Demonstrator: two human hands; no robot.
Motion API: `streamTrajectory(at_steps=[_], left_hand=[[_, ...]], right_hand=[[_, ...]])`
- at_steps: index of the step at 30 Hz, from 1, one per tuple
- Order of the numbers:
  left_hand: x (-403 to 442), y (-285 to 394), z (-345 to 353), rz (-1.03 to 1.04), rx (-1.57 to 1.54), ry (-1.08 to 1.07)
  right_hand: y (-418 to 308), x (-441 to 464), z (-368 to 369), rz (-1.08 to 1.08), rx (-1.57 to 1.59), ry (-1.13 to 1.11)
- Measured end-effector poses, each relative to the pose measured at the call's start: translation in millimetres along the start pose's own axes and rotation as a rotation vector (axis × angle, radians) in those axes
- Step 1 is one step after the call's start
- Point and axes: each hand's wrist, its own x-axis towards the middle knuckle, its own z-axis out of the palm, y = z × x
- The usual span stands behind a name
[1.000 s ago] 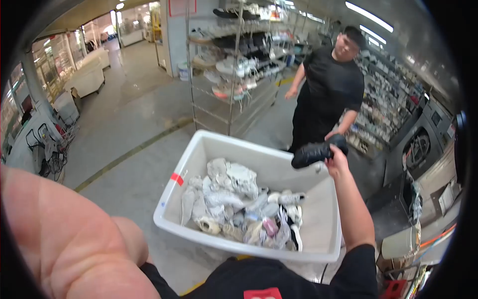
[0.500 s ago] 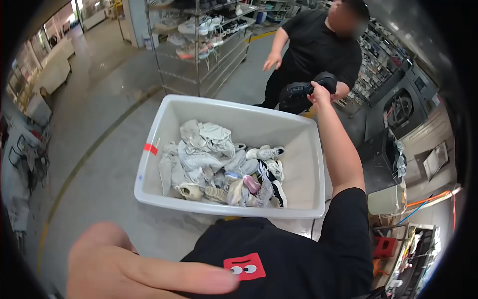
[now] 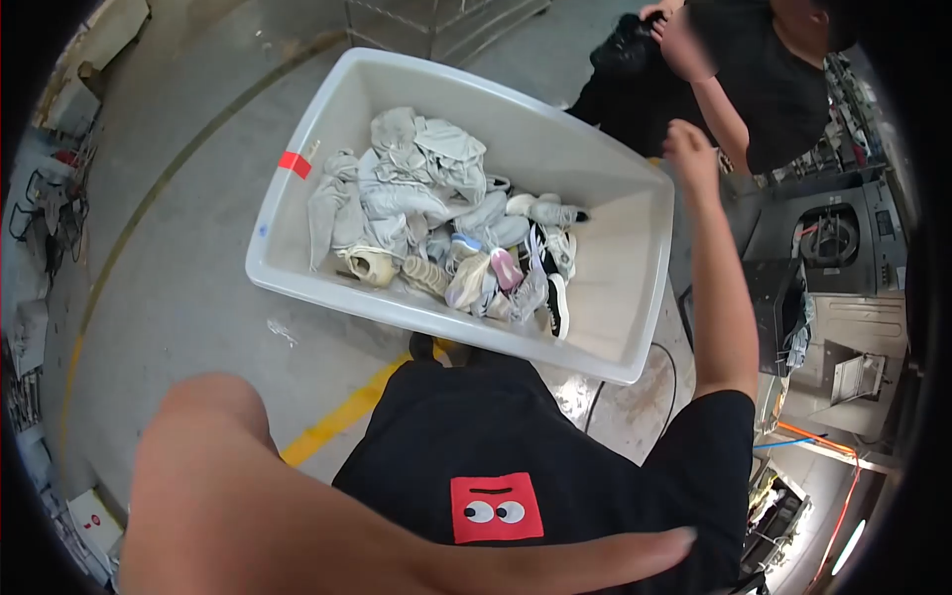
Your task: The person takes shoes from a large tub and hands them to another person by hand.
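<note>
My right hand (image 3: 691, 154) is held out past the right side of a grey-white bin, fingers loosely bent and slightly apart, with nothing visible in it. Just beyond it, a co-worker's hand (image 3: 684, 48) is raised, and a black shoe (image 3: 625, 45) is by that person's other hand. Large and very close to the camera, my left hand (image 3: 426, 555) crosses the bottom of the view. One finger stretches to the right over my black shirt (image 3: 595, 486); the rest is partly cut off. No object shows in it.
The bin (image 3: 456, 322) holds a pile of pale shoes (image 3: 407, 198), with some pink and black ones. The co-worker (image 3: 764, 89) stands behind its far right corner. A front-loading machine (image 3: 828, 238) is at the right. A dark cable (image 3: 669, 387) lies on the floor.
My right hand has come off the black shoe and drawn back; the shoe is now with the co-worker. My left hand reaches further right. The view has tilted down, so the bin sits higher.
</note>
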Motion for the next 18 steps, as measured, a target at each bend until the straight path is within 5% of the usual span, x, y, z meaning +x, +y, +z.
streamTrajectory(at_steps=[2,8,10,13,17,18], left_hand=[[11.6,-17.1,-8.9,-0.034,-0.07,0.036],[42.2,-139.3,-60.1,-0.3,-0.287,0.501],[23.3,-257.2,-81.1,-0.464,-0.048,0.644],[-51.4,-439.2,-101.2,-0.993,0.591,0.779],[-131.1,-545.2,-101.0,-1.444,0.695,0.84],[-138.9,-559.5,-96.6,-1.352,0.848,0.837]], right_hand=[[81.2,-29.0,15.9,-0.089,-0.271,-0.159],[262.0,-178.4,72.8,0.294,-0.43,-0.711],[325.5,-212.1,90.4,0.41,-0.441,-0.835],[416.4,-242.3,140.7,0.372,-0.499,-0.902],[487.9,-244.5,235.5,0.299,-0.432,-0.851],[490.6,-234.5,265.8,0.342,-0.391,-0.841]])
